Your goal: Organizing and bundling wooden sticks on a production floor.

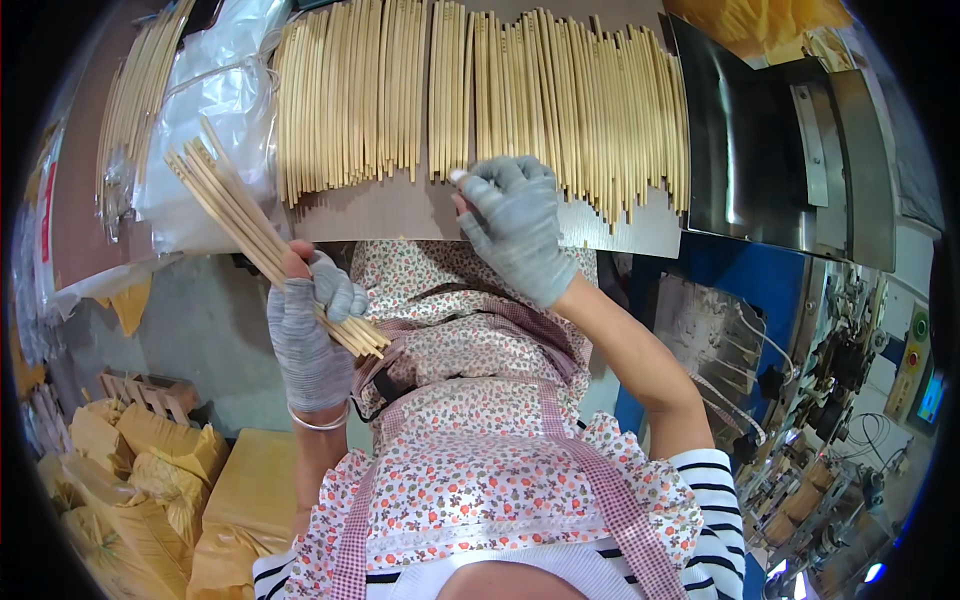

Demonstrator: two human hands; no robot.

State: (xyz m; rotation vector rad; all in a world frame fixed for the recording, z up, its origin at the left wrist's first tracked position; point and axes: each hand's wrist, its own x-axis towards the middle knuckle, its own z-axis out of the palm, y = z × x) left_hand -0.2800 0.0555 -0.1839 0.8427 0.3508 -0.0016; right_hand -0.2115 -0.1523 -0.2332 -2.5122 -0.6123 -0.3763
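Observation:
My left hand (305, 335), in a grey fingerless-tip glove, is closed around a slanting bundle of wooden chopsticks (232, 212). The bundle's lower ends stick out past my palm over the flowered apron. At the table's near edge, my right hand (522, 225), also gloved in grey, hovers at the near ends of a wide row of loose chopsticks (355, 100). Its fingers are bent, and a gap shows between thumb and forefinger with no stick visible in it. Where the other fingertips lie is partly hidden. Narrow gaps split the row near its middle.
Clear plastic bags (210, 130) lie left of the row, with more chopsticks (140, 95) beyond them. A dark metal machine (750, 150) stands at the table's right. Yellow-wrapped packages (255, 480) sit on the floor at lower left. Machinery with wires (830, 400) is at right.

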